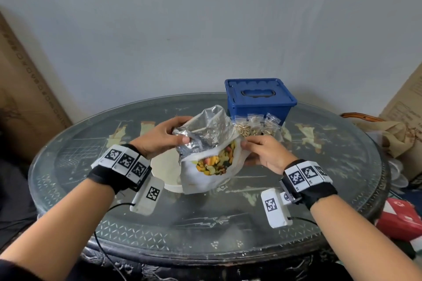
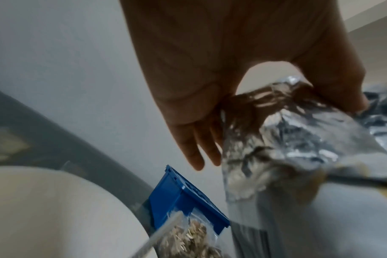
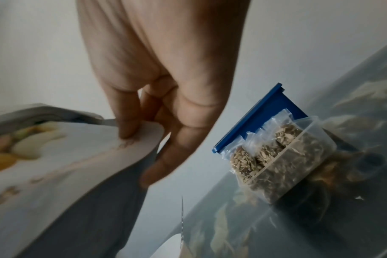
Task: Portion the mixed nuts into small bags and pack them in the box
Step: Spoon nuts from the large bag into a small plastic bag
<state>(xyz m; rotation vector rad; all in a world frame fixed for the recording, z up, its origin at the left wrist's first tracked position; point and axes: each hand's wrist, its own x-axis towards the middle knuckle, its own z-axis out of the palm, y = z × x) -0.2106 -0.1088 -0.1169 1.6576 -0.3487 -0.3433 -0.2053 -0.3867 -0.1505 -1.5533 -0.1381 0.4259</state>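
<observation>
Both bare forearms reach forward from the lower corners, each wrist wrapped in a black band carrying white tags with black square patterns; the left hand (image 1: 163,136) sits raised at centre-left, thumb and curled fingers (image 2: 197,153) pinching crumpled material; the right hand (image 1: 266,153) lies opposite, knuckles up, thumb (image 3: 127,118) and forefinger pinching a thin edge, the other fingers loosely bent beneath.

A round, glass-topped table (image 1: 228,223) with pale inlaid patterns fills the lower middle of the head view. On it, toward the upper right, stands a blue box (image 1: 259,100) with its lid on; small clear bags of seeds (image 1: 255,126) stand just before it. A white bowl (image 1: 165,170) sits at centre.
</observation>
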